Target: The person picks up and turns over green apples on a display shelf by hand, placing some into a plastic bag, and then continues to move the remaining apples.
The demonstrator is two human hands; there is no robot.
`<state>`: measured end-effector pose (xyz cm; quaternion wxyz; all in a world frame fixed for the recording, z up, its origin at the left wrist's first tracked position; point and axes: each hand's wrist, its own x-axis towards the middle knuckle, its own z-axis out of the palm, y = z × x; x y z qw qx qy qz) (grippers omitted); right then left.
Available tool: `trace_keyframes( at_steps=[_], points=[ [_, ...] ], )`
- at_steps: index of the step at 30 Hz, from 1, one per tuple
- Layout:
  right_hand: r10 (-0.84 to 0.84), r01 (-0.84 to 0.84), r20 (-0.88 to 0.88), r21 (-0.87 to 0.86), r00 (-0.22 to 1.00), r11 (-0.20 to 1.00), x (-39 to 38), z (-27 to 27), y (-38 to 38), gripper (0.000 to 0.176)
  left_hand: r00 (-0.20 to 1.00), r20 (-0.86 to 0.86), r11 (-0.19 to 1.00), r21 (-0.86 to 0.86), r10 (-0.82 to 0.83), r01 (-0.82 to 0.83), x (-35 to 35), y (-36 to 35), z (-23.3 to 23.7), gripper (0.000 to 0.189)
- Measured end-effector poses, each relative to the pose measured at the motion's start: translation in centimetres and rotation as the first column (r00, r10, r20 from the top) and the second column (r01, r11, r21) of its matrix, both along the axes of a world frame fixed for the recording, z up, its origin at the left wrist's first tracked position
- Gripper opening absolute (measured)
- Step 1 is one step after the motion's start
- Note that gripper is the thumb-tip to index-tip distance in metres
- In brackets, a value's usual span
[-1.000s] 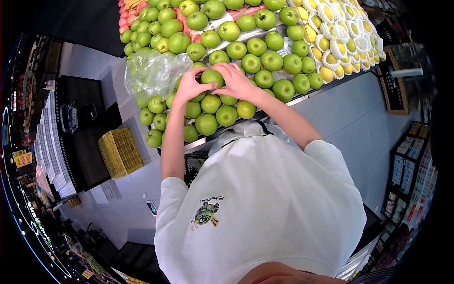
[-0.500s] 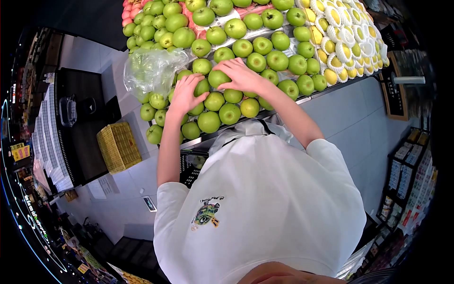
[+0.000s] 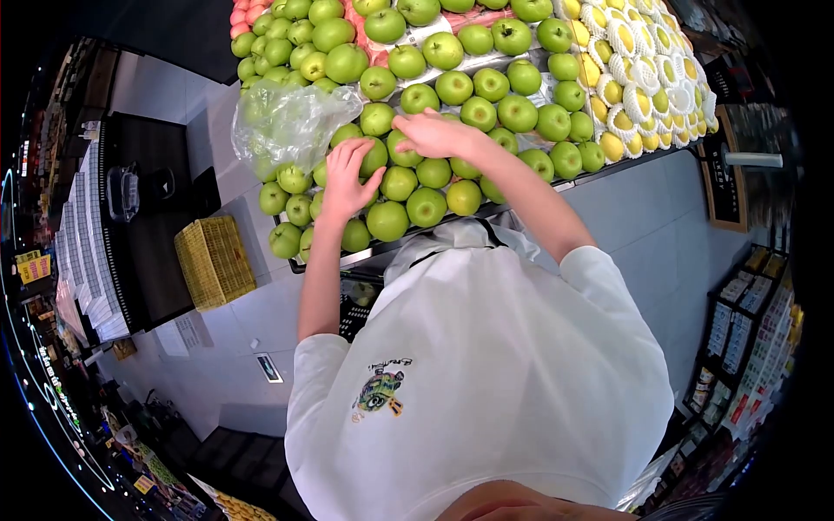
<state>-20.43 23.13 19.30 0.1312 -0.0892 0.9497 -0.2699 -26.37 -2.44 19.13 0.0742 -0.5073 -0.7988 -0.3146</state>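
Rows of green apples (image 3: 426, 208) cover the near part of a fruit display. My left hand (image 3: 347, 182) rests among them, its fingers and thumb curved around the side of one green apple (image 3: 374, 156). Just to the right, my right hand (image 3: 434, 136) bends down over another green apple (image 3: 405, 156), fingers drawn together on its upper side. Parts of both apples are hidden by the fingers. A clear plastic bag (image 3: 291, 126) lies crumpled on the apples left of my hands.
Yellow fruit in white foam nets (image 3: 630, 95) fills the display's right side. Pink fruit (image 3: 249, 16) shows at the far left corner. A woven basket (image 3: 215, 263) stands on the left by a dark counter (image 3: 143, 165). Stocked shelves (image 3: 743, 304) line the right.
My right hand's fingers have drawn closer together and uncovered more of the apple under them. My left hand keeps nearly the same place. The whole view has shifted slightly.
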Motion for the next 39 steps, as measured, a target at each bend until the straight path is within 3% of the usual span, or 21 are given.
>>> trace_keyframes(
  at_steps=[4, 6, 10, 13, 15, 19, 22, 24, 28, 31, 33, 34, 36, 37, 38, 39],
  points=[
    [-0.046, 0.047, -0.078, 0.008, 0.996, 0.999, 0.6, -1.3, -0.4, 0.048, 1.0, 0.005, 1.0, 0.024, 0.01, -0.01, 0.1, 0.0, -0.2, 0.058],
    [-0.003, 0.043, -0.376, 0.097, 0.927, 0.994, 1.1, -1.4, -0.7, 0.041, 0.998, 0.061, 0.998, 0.061, 0.007, -0.011, 0.2, 0.0, -0.3, 0.058],
    [-0.024, 0.067, -0.272, 0.152, 0.962, 0.986, 1.4, 0.2, -1.0, 0.034, 0.996, 0.09, 0.998, 0.055, 0.016, -0.021, 0.3, -0.1, -0.1, 0.059],
    [-0.137, 0.15, -0.23, 0.039, 0.964, 0.988, 1.5, -1.2, -0.9, 0.033, 0.996, 0.092, 0.997, 0.075, 0.017, -0.024, 0.2, -0.1, -0.5, 0.06],
    [-0.219, 0.197, -0.363, -0.095, 0.906, 0.976, 1.2, -2.3, -1.1, 0.033, 0.99, 0.136, 0.987, 0.154, 0.029, -0.051, 0.3, -0.3, -0.9, 0.06],
    [-0.374, 0.286, -0.303, -0.296, 0.877, 0.911, 1.1, -2.5, -0.9, 0.032, 0.993, 0.094, 0.973, 0.215, 0.069, -0.088, 0.8, -0.4, -1.0, 0.063],
    [-0.423, 0.332, -0.246, -0.336, 0.872, 0.881, 1.2, -2.6, -0.3, 0.032, 0.977, 0.171, 0.949, 0.266, 0.126, -0.169, 1.6, -0.6, -0.7, 0.064],
    [-0.393, 0.268, -0.277, -0.398, 0.877, 0.878, 1.4, -2.6, 0.0, 0.031, 0.91, 0.4, 0.899, 0.352, 0.107, -0.261, 2.2, -0.6, -0.8, 0.062],
    [-0.358, 0.243, -0.262, -0.386, 0.896, 0.89, 1.4, -2.5, 0.6, 0.03, 0.843, 0.533, 0.837, 0.429, 0.069, -0.34, 3.5, -0.2, -0.8, 0.058],
    [-0.366, 0.243, -0.265, -0.402, 0.892, 0.883, 1.5, -1.6, 0.4, 0.029, 0.746, 0.663, 0.734, 0.535, -0.059, -0.418, 3.9, -0.4, -1.4, 0.052],
    [-0.486, 0.284, -0.188, -0.615, 0.853, 0.736, 2.1, -0.1, -0.2, 0.039, 0.544, 0.839, 0.701, 0.376, 0.02, -0.606, 4.5, -1.1, -1.0, 0.052],
    [-0.482, 0.282, -0.185, -0.613, 0.857, 0.738, 2.7, 1.5, -0.7, 0.039, 0.541, 0.841, 0.698, 0.375, 0.023, -0.611, 4.9, -1.1, -0.5, 0.052],
    [-0.18, 0.026, -0.185, -0.623, 0.966, 0.782, 4.1, 5.1, -1.7, 0.064, 0.225, 0.959, 0.641, 0.281, -0.17, -0.714, 5.8, -0.6, 1.0, 0.057],
    [-0.044, -0.084, -0.203, -0.577, 0.978, 0.812, 4.2, 6.0, -1.9, 0.082, 0.223, 0.96, 0.637, 0.28, -0.17, -0.718, 6.2, -0.2, 1.3, 0.057],
    [-0.037, -0.088, -0.201, -0.575, 0.979, 0.813, 4.5, 6.0, -2.4, 0.082, 0.149, 0.971, 0.628, 0.234, -0.186, -0.742, 6.8, 0.3, 1.6, 0.056],
    [-0.013, -0.096, -0.224, -0.466, 0.974, 0.879, 4.6, 6.0, -2.9, 0.08, 0.076, 0.976, 0.617, 0.189, -0.205, -0.764, 7.2, 0.9, 1.6, 0.056]
  ],
)
